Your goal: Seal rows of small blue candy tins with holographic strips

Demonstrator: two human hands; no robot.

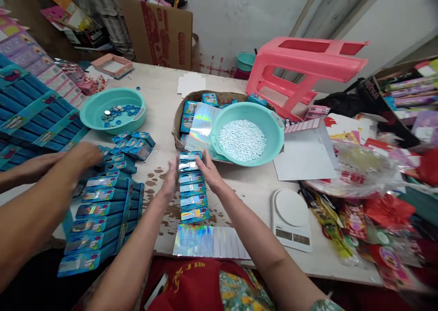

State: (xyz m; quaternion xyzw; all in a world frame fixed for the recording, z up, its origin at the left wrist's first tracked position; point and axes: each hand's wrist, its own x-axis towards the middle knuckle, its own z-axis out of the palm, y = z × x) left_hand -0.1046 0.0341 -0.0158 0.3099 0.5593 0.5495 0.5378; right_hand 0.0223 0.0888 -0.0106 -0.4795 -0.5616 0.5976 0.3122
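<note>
apparently, the row of blue boxes (194, 187) is to be squared up between both hands, over the tabletop (253, 187), just beyond the shiny sheet (201, 241); whether it is lifted cannot be told. the left grip (170, 183) is held flattish along the left side, its blurred fingers uncurled, and contact there cannot be made out. the far right corner is met by the right grip (209, 171), fingers laid at the edge; whether they are clamped cannot be told. for a neat row, even pressure should be given from both sides, so that no box is pushed out of line. the nearest boxes, where no fingers are seen, are best steadied too, since the row could fan apart there. the green basin (272, 127), just beside the far end, should not be knocked, lest the white pellets (242, 139) be spilled.
</note>
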